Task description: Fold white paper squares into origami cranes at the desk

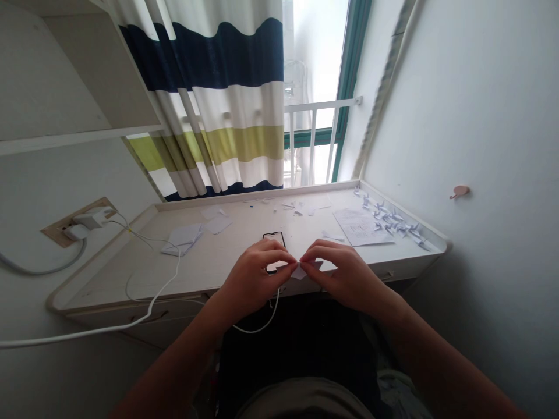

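Observation:
Just over the desk's front edge, my left hand (257, 272) and my right hand (345, 270) meet fingertip to fingertip. Between them they pinch a small folded piece of white paper (299, 272). Thumb and index finger of each hand are pressed together on its upper middle, and parts of the paper show below and beside the fingers. A phone (274, 235) with a lit screen lies behind my left hand, which covers much of it.
Several folded paper cranes (395, 221) line the desk's right side by a written sheet (360, 228). White paper squares (186, 237) lie at left, with scraps (297, 213) at the back. A white cable (163, 285) runs from the wall socket (78, 221) across the front edge.

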The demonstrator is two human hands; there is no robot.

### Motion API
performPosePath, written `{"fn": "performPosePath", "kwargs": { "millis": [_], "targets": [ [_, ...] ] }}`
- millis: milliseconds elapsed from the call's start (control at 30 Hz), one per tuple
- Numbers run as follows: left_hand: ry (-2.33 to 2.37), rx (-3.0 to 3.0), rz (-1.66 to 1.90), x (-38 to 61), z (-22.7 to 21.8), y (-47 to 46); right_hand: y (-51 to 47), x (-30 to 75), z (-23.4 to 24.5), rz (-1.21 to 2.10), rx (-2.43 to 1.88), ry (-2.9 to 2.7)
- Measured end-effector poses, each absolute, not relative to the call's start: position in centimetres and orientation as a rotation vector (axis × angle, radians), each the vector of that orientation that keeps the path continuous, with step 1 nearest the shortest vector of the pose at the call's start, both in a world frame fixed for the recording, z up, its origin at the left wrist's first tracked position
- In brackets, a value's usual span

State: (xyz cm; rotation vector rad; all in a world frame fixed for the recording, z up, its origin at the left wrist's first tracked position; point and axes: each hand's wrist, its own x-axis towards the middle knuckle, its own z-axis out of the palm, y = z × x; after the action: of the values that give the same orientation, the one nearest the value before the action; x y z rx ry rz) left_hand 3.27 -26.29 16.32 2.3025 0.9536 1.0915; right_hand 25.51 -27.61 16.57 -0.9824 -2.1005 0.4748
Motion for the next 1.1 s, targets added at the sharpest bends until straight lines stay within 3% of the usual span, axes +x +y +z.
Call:
{"fn": "performPosePath", "kwargs": {
  "millis": [167, 333, 633, 833, 1100],
  "targets": [
    [0.990, 2.766, 0.815, 2.9, 18.2, -26.4, -28.0, 25.0, 17.3, 0.108, -0.983, -2.372],
    [0.997, 2.961, 0.548, 2.9, 19.6, -26.6, -27.7, 24.9, 17.5, 0.026, -0.933, -2.471],
    [0.928, 2.336, 0.949, 2.6, 18.0, -25.6, -27.1, 25.6, 17.0, 0.274, -0.967, -2.213],
    [0.963, 1.866, 1.161, 3.9, 15.4, -26.1, -27.5, 25.0, 16.4, 0.651, -1.019, -1.938],
    [0.947, 1.750, 1.290, 4.4, 13.8, -26.4, -27.5, 24.6, 15.8, 0.971, -0.966, -1.753]
  ]
}}
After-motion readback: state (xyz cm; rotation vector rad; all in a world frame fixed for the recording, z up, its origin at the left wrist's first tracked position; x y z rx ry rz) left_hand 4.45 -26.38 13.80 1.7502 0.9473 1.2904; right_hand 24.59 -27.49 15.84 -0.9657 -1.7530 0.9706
